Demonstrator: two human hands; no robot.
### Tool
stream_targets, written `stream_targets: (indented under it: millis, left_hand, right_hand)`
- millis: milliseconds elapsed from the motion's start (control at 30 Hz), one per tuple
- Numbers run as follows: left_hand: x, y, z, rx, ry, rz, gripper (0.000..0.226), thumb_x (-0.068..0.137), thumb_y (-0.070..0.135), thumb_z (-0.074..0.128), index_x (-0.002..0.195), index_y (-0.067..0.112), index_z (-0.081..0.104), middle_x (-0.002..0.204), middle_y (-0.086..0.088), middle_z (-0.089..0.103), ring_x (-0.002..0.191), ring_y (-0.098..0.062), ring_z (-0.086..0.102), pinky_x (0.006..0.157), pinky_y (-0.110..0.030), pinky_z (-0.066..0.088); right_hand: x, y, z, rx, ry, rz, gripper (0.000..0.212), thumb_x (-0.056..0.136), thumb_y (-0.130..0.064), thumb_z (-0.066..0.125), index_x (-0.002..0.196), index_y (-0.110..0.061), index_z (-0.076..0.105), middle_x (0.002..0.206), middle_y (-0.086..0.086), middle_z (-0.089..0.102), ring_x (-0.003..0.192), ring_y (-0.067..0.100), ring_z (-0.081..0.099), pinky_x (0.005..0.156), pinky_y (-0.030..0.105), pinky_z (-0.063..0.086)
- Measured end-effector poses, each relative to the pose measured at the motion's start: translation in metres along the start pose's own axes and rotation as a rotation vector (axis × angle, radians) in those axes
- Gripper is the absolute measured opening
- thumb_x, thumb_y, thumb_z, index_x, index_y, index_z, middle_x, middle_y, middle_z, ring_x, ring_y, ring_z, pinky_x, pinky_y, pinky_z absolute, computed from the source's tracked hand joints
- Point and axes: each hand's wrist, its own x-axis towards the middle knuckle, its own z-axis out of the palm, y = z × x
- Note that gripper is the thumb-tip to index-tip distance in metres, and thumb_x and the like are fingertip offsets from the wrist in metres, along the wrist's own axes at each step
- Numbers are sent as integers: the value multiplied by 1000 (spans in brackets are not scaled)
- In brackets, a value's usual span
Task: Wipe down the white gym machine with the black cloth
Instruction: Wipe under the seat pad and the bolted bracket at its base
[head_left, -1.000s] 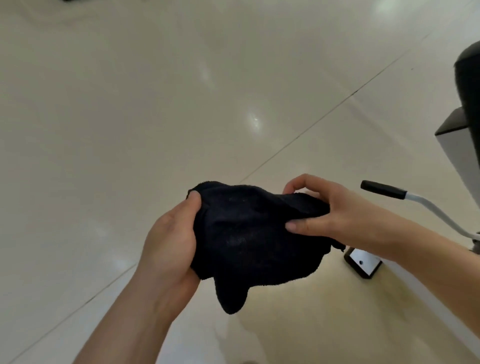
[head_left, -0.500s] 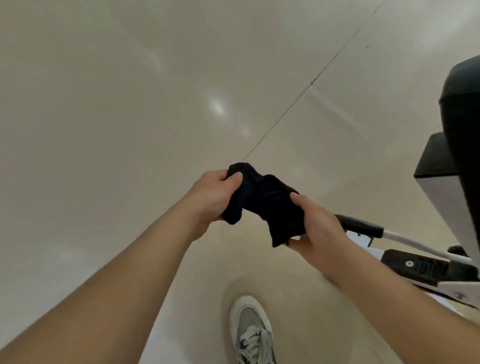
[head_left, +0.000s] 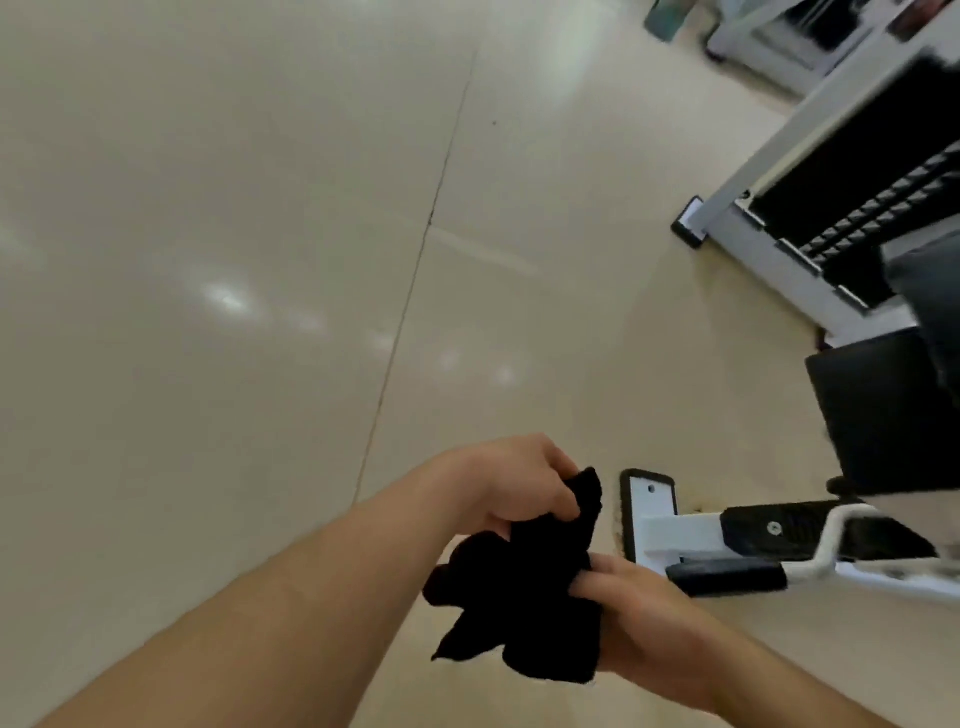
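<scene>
Partly off-frame: white gym machine.

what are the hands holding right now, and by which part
The black cloth, bunched up between both hands: the left hand pinches its upper end, and the right hand grips its lower right side.

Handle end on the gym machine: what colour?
Black handle end on a white bar, clearest in the head view.

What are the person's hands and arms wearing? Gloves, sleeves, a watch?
No gloves: the left hand and the right hand are both bare. The left forearm and the right forearm are bare too, with no sleeve as far as the picture shows them. I can see no watch, bracelet or ring on either side.
</scene>
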Motion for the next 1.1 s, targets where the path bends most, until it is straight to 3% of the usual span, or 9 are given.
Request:
stream_targets:
  millis: [233, 367, 467, 567, 733, 867, 933, 1033, 1100]
  left_hand:
    - [38, 29, 0, 56, -221, 135, 8, 96, 17, 57, 99, 15, 64, 89, -4, 67, 77, -15, 65, 54, -20, 49]
    - [56, 40, 42, 76, -300, 217, 15, 96, 20, 60, 97, 9, 70, 89, -9, 68, 80, -21, 65, 75, -33, 52]
    - [57, 40, 60, 75, -236, 230, 16, 94, 20, 63, 96, 8, 73, 88, -9, 71, 78, -20, 66, 70, -30, 52]
    - [50, 42, 63, 46, -132, 267, 12, 92, 18, 65, 91, 12, 75, 82, -7, 72, 74, -20, 66, 68, -31, 52]
    - [18, 17, 75, 47, 10, 389, 20, 95, 18, 57, 92, 21, 77, 81, -8, 74, 66, -21, 66, 59, -31, 47]
    - [3, -27, 85, -48, 154, 285, 20, 97, 16, 53, 94, 16, 73, 89, -18, 73, 70, -30, 64, 61, -36, 46]
    - [-11, -40, 93, 1, 85, 236, 19, 98, 16, 52, 98, 12, 70, 85, -19, 72, 68, -36, 65, 61, -40, 52]
    - [-42, -31, 107, 127, -103, 265, 26, 100, 13, 47, 101, 15, 73, 94, -10, 76, 89, -25, 73, 87, -41, 58]
    - [-52, -17, 113, 272, -102, 338, 33, 98, 10, 47, 92, 24, 77, 90, -3, 76, 90, -17, 72, 89, -36, 57]
  right_hand:
    - [-6, 39, -27, 148, 98, -36, 45, 85, -24, 74, 124, -5, 64, 98, 8, 63, 88, 22, 62, 74, 30, 46]
    - [-38, 86, -35, 501, 367, -237, 37, 79, -16, 68, 115, -5, 72, 101, 13, 65, 84, 26, 61, 65, 33, 42]
    - [-76, 101, -32, 751, 574, -449, 41, 80, -18, 65, 117, 0, 69, 101, 10, 67, 87, 24, 60, 65, 30, 44]
    - [-109, 87, -22, 868, 554, -663, 34, 90, -18, 55, 118, -4, 68, 108, 8, 72, 87, 16, 69, 74, 28, 54]
    - [-105, 79, 1, 619, 487, -863, 36, 93, 0, 50, 126, -5, 63, 121, 15, 67, 108, 26, 66, 96, 35, 54]
    - [-81, 94, 13, 446, 481, -864, 41, 95, 4, 54, 129, -18, 59, 116, 8, 66, 105, 22, 67, 85, 29, 56]
    - [-69, 103, 23, 284, 425, -837, 47, 94, -3, 62, 131, -32, 55, 120, -3, 65, 109, 17, 67, 86, 30, 55]
    - [-58, 114, 34, 18, 667, -841, 47, 91, -6, 66, 124, -37, 57, 111, -16, 68, 108, 4, 65, 89, 21, 53]
    - [-60, 116, 34, 110, 771, -886, 39, 92, -4, 64, 115, -36, 65, 103, -14, 73, 101, 4, 68, 83, 17, 52]
